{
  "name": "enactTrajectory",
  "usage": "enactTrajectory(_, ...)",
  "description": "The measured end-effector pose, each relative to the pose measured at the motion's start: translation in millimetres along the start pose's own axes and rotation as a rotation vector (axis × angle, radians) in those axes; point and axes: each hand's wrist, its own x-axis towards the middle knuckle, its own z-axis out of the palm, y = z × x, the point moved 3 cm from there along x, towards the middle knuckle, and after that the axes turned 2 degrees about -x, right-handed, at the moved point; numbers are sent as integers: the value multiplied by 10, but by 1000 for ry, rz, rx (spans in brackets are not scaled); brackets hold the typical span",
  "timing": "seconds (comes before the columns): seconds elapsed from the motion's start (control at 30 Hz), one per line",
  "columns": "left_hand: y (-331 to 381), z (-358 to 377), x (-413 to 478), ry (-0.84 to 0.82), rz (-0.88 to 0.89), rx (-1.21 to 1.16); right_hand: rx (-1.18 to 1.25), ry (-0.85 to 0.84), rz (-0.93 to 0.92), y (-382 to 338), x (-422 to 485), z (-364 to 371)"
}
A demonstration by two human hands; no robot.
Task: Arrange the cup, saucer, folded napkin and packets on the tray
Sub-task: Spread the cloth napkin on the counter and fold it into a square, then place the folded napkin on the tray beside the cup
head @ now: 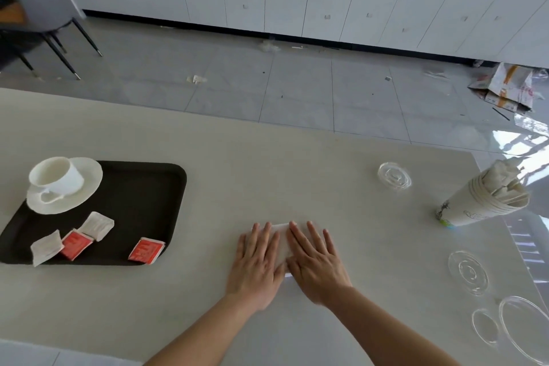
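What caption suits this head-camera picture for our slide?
The left hand and right hand flatten a napkin on the table; cup, saucer and packets sit on the tray.

Bright, even daylight, no hard shadows. Light seems to come from the right: a window reflection glares on the floor (pixel 531 140) at far right, with bright stripes nearer, by the desk's (pixel 297 172) right edge. Faint soft shadow under the left hand (pixel 255 264) and right hand (pixel 319 266). Slight motion smear at the right wrist. White cup (pixel 56 177) and saucer (pixel 92 181) are near clipping against the matte black tray (pixel 154 202). Napkin (pixel 282 242) barely separates from the pale desk. Strong wide-angle bowing: far cabinets (pixel 297 0) curve, paper cup stack (pixel 481 202) leans outward. Clear lids (pixel 468 272) show only by rim highlights. Overall soft, mushy in the corners.
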Motion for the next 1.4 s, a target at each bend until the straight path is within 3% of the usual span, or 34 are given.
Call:
enactTrajectory(0.07,-12,-64,-65,72,-111,-164,46,6,26,15,-1,-12)
enactTrajectory(0.17,-76,-100,-199,184,-447,-417,261,132,151,11,-69,-69)
enactTrajectory(0.23,-107,-117,-225,132,-662,-604,369,274,259,-7,-130,-95)
enactTrajectory(0.3,-118,-163,-183,112,-751,-681,439,298,394,-54,-143,-115)
enactTrajectory(0.4,-111,-239,-104,73,-740,-682,483,185,527,-130,-101,-97)
enactTrajectory(0.7,-155,-192,-11,-1,-766,-748,535,138,639,-170,-86,-98)
enactTrajectory(0.8,-173,-200,-67,54,-716,-777,540,133,599,-193,-105,-85)
enactTrajectory(0.93,-172,-245,-155,101,-675,-1020,545,121,530,-266,-152,-53)
enactTrajectory(1.1,-389,-423,-309,174,-730,-1273,907,82,401,-448,-106,-192)
enactTrajectory(1.2,-608,-556,-400,220,-730,-1269,1090,68,326,-647,-13,-339)
enactTrajectory(1.4,-1131,-837,-516,274,-662,-1077,971,78,338,-1099,306,-560)
